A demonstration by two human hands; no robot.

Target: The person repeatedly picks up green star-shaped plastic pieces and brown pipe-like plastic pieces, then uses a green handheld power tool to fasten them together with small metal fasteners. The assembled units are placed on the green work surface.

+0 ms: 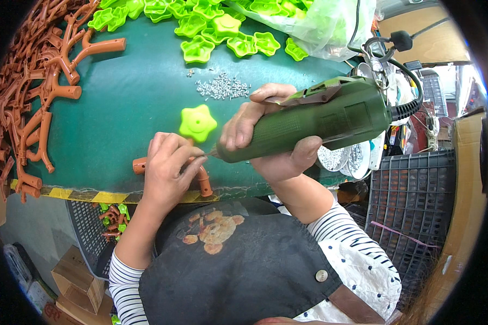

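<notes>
No word, brand or number can be read at a workbench where striped tape, banded in yellow and a darker tone like a warning sign, runs along the near edge. Reddish marks on a brown cardboard box, lower left, are too small and blurred to make out. Whether lettering stands on the rectangular panel of the green power tool, or on the round metal button of the dark apron, cannot be told.
</notes>
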